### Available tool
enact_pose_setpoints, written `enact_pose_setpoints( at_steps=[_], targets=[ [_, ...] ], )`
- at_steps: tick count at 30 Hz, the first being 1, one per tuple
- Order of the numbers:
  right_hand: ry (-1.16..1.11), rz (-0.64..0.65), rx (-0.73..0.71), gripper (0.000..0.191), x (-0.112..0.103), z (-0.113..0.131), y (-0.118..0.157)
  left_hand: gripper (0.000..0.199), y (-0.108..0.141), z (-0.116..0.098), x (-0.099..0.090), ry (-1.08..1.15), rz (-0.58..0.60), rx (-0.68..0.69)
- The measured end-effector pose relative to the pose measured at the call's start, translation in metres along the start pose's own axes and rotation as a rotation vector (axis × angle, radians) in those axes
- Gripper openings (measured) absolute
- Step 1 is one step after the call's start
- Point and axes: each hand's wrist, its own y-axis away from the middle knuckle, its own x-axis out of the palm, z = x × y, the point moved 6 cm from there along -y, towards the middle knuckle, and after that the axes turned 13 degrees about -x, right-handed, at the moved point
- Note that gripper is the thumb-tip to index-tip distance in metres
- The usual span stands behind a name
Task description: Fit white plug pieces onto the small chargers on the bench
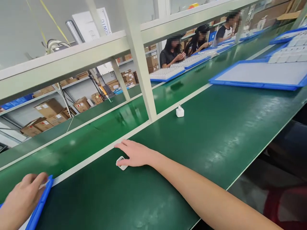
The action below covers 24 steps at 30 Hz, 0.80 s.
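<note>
My right hand [135, 153] reaches over the green bench, its fingers stretched out and apart. Its thumb lies over a small white plastic housing [123, 166] with a dark spot on its upper side; whether they touch is unclear. On the left, my left hand [22, 198] is above a blue-rimmed tray [39, 207] cut off by the picture edge. Those fingers are curled together, slightly blurred, with a pale bit of something at the fingertips that I cannot identify. Farther up the bench stands a white plug adapter [180, 111] with its pins upward.
A metal post [141, 73] rises from the bench's strip, carrying a shelf [72, 60]. Beyond runs a green belt [100, 131]. A blue-rimmed tray [259, 72] lies at right. Several people [171, 52] work across the belt beside trays of small parts [168, 72].
</note>
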Motion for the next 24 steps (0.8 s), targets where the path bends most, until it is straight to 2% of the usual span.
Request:
enact_pose_setpoints(
  at_steps=[1, 2, 4, 6, 8, 9, 10, 12, 14, 16, 18, 20, 22, 24],
  targets=[
    [-0.007, -0.047, -0.014, 0.06, -0.005, 0.002, 0.0, 0.056, -0.004, -0.024, 0.007, 0.045, -0.042, 0.036],
    [-0.012, -0.089, -0.028, 0.053, -0.009, 0.005, 0.0, 0.053, -0.005, -0.051, 0.019, 0.102, -0.019, 0.056],
    [-0.02, -0.153, -0.059, 0.049, -0.015, 0.011, -0.001, 0.051, -0.001, -0.11, 0.047, 0.241, 0.069, 0.036],
    [-0.043, -0.236, -0.088, 0.045, -0.019, 0.015, -0.001, 0.054, 0.008, -0.165, 0.075, 0.481, 0.238, -0.003],
    [-0.07, -0.332, -0.081, 0.035, -0.023, 0.014, 0.001, 0.057, 0.018, -0.203, 0.094, 0.703, 0.354, -0.041],
    [-0.081, -0.38, -0.062, 0.031, -0.026, 0.011, 0.003, 0.057, 0.021, -0.214, 0.1, 0.789, 0.38, -0.048],
    [-0.089, -0.422, -0.031, 0.027, -0.029, 0.006, 0.004, 0.057, 0.024, -0.22, 0.104, 0.852, 0.378, -0.041],
    [-0.103, -0.491, 0.039, 0.019, -0.036, -0.004, 0.008, 0.062, 0.028, -0.217, 0.109, 0.882, 0.317, 0.0],
    [-0.134, -0.546, 0.091, 0.016, -0.045, -0.013, 0.012, 0.072, 0.031, -0.203, 0.116, 0.791, 0.245, 0.034],
    [-0.175, -0.556, 0.109, 0.022, -0.053, -0.019, 0.014, 0.078, 0.034, -0.184, 0.128, 0.643, 0.215, 0.031],
    [-0.214, -0.528, 0.103, 0.033, -0.058, -0.02, 0.015, 0.073, 0.036, -0.17, 0.142, 0.543, 0.275, 0.03],
    [-0.235, -0.478, 0.093, 0.036, -0.061, -0.017, 0.014, 0.062, 0.037, -0.163, 0.156, 0.497, 0.387, 0.046],
    [-0.234, -0.407, 0.069, 0.024, -0.06, -0.009, 0.012, 0.053, 0.038, -0.163, 0.163, 0.494, 0.482, 0.059],
    [-0.198, -0.304, -0.021, 0.008, -0.055, 0.004, 0.007, 0.048, 0.036, -0.165, 0.164, 0.536, 0.529, 0.064]
  ],
)
